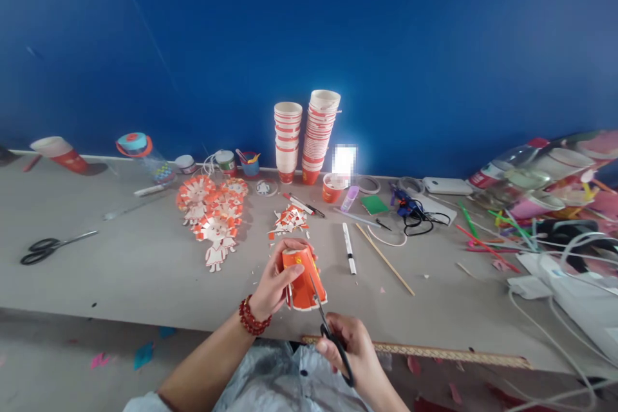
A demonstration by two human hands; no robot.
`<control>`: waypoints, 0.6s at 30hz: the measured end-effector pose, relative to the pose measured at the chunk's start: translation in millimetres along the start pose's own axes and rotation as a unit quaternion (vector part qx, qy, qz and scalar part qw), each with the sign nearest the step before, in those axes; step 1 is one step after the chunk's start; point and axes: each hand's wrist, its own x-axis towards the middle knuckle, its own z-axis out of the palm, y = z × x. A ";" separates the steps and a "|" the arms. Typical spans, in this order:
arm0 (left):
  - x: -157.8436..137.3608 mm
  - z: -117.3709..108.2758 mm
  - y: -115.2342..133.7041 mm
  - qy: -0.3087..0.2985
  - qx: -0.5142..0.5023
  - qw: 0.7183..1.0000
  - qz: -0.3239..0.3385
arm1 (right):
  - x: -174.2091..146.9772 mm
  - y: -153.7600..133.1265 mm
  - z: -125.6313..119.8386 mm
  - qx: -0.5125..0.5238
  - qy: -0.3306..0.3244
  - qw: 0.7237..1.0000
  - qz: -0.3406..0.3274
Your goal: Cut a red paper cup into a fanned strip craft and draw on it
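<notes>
My left hand is wrapped round a red paper cup that has yellow marks and a ragged white edge toward me. In my right hand are black-handled scissors; their blades lie against the lower right side of the cup, at a slit in its wall. How far the blades are apart is hard to make out. Just beyond the cup lies a heap of red and white paper scraps. To the left are several figures cut from paper, with red fringes round their heads.
Two tall stacks of paper cups stand by the blue wall. A white marker and a wooden stick lie to the right. Another pair of scissors is far left. Cables, bottles and a white power strip crowd the right side.
</notes>
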 end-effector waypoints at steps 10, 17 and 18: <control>-2.1 -0.8 0.3 0.014 0.005 1.000 -0.005 | 1.1 0.6 2.9 0.004 0.019 1.000 0.011; -2.4 2.5 -1.5 -0.002 0.000 1.000 -0.003 | 3.1 -3.0 3.4 0.030 -0.008 0.999 -0.007; -2.3 3.0 -1.1 0.001 0.002 1.000 -0.004 | 3.4 -2.6 3.5 0.030 -0.007 1.000 -0.005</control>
